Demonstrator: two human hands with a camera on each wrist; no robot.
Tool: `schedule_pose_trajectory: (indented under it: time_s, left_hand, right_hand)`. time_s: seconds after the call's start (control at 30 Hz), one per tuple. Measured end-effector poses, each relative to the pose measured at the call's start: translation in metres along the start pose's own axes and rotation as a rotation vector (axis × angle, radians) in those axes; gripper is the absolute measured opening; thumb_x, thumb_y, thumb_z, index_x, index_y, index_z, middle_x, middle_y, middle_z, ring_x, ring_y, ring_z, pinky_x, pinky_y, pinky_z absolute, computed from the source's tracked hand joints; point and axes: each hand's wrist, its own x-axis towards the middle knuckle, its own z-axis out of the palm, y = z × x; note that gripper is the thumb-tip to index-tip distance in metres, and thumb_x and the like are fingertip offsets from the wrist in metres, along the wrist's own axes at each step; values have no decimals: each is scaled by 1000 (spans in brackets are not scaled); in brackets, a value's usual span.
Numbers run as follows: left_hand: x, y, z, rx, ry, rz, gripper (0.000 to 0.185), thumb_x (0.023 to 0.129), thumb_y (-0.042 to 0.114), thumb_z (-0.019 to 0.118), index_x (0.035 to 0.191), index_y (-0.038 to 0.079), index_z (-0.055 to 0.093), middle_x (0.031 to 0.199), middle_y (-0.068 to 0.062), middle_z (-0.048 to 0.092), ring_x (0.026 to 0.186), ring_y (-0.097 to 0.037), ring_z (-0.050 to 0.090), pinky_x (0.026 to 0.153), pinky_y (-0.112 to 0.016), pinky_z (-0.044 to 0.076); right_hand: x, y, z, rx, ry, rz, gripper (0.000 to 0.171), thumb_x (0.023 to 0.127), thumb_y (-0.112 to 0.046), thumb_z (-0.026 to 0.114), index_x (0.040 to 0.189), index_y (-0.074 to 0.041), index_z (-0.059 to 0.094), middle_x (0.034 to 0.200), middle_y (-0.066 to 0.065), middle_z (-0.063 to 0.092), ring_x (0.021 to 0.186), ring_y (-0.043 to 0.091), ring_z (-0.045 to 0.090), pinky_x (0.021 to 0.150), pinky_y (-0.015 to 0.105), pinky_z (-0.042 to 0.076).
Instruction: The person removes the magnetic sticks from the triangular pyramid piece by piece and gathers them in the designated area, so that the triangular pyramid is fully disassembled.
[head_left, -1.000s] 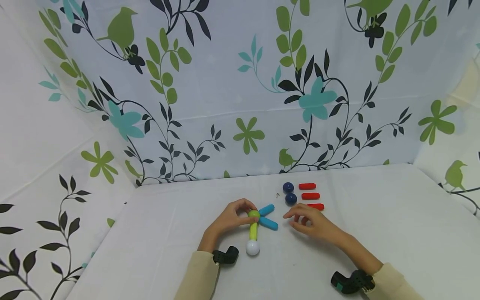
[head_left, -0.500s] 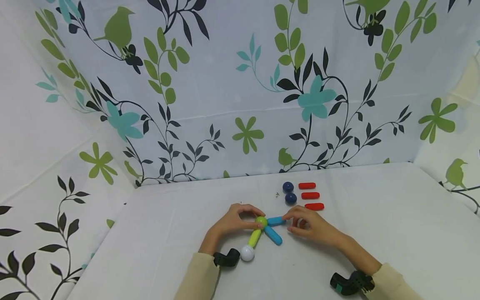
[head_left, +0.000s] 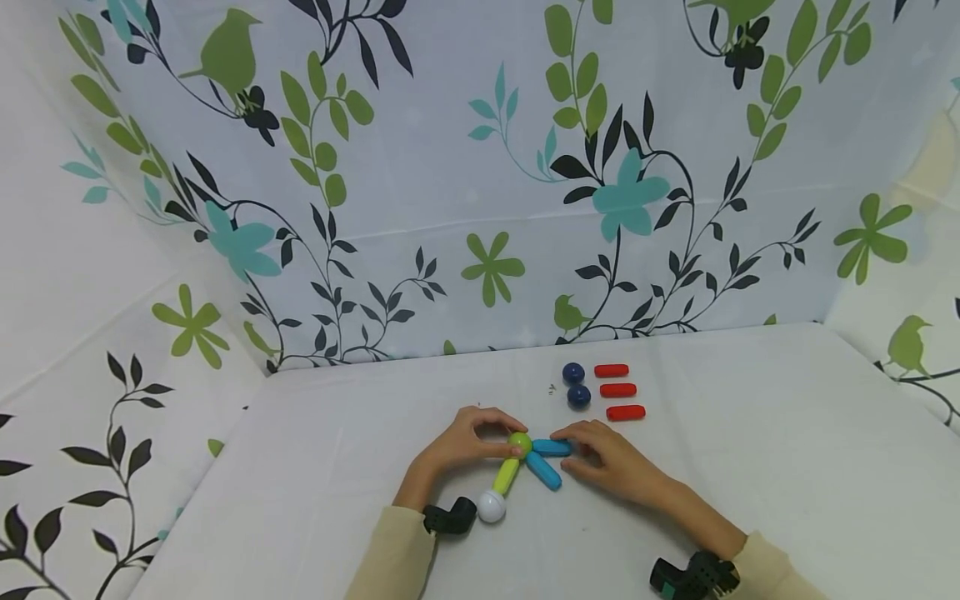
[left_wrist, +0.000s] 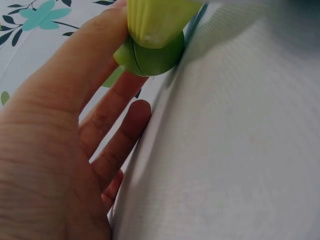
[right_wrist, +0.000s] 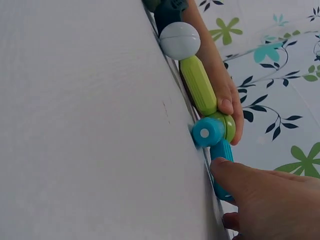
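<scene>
Left hand [head_left: 463,444] rests on the desk [head_left: 750,467] with thumb and curled fingers pinching the green ball [head_left: 519,442] at the hub of a small rod-and-ball figure; the left wrist view confirms the ball held between thumb and fingertips, with the lime rod [left_wrist: 155,20] seated against it. Right hand [head_left: 607,462] lies just to the right, its fingers laid along and gripping the upper blue rod [head_left: 552,447], which points rightward from the green ball; the right wrist view shows the thumb pressed on that rod. A second blue rod [head_left: 543,471] runs from the same ball down and to the right, apart from both hands in the head view. The lime rod [head_left: 506,476] extends from the ball toward the person and ends in a white ball [head_left: 491,506], which lies on the desk just beside the left wrist. Further back on the desk, well apart from the figure, two dark blue balls [head_left: 576,384] sit one behind the other, and three red rods [head_left: 617,390] lie in a parallel stack just to their right. Cream sleeves cover both forearms. A leaf-and-bird patterned cloth backdrop [head_left: 480,183] encloses the desk on three sides.
</scene>
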Motion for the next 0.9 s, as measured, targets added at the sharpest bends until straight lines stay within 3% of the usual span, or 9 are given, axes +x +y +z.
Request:
schedule_pose_trajectory:
  time_s: [0.4,0.67,0.9]
  left_hand:
    - [0,1,0,17,-5,-24,30,84,18,77,114,15,73,104,4,72,99,-18,59,92,-34,36]
    - [1,1,0,12,-6,7,30,85,16,76,114,12,72,104,2,72,98,-19,59,91,-34,36]
    - [1,-2,1,-11,-6,21,31,84,9,75,115,7,71,106,-5,72,100,-26,59,91,-37,36]
  right_hand:
    - [1,-1,5,-1,54,32,27,92,-19,69,117,-11,67,99,-4,60,81,7,48,68,20,45]
    - [3,-2,4,-34,24,1,25,94,-15,64,119,-10,67,111,2,64,100,17,57,90,33,52]
    - [4,-3,2,-36,6,-10,25,95,-14,63,119,-9,66,112,2,63,102,19,58,92,37,52]
